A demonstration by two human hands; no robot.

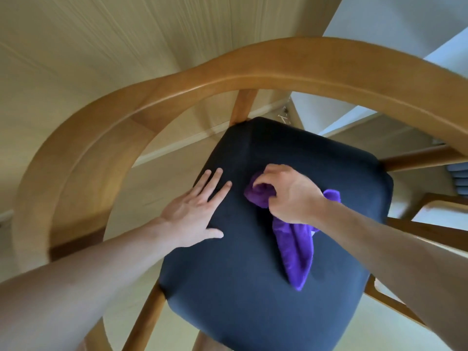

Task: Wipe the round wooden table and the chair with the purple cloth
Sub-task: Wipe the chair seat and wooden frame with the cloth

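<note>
Forearms reach down from the viewer to a chair seat being wiped.

Purple cloth lies bunched on the dark seat cushion, right of centre, its loose tail trailing toward the viewer. Right hand grips the bunched end, fingers curled round it, apparently to drag it across the fabric. Left hand rests flat with fingers spread on the cushion just beside the cloth, probably bracing the chair. Curved wooden backrest rail arcs round both hands. No round desk can be identified.

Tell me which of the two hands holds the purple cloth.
The right hand grips the purple cloth on the dark seat cushion; the left hand only lies flat, its fingers straight.
</note>
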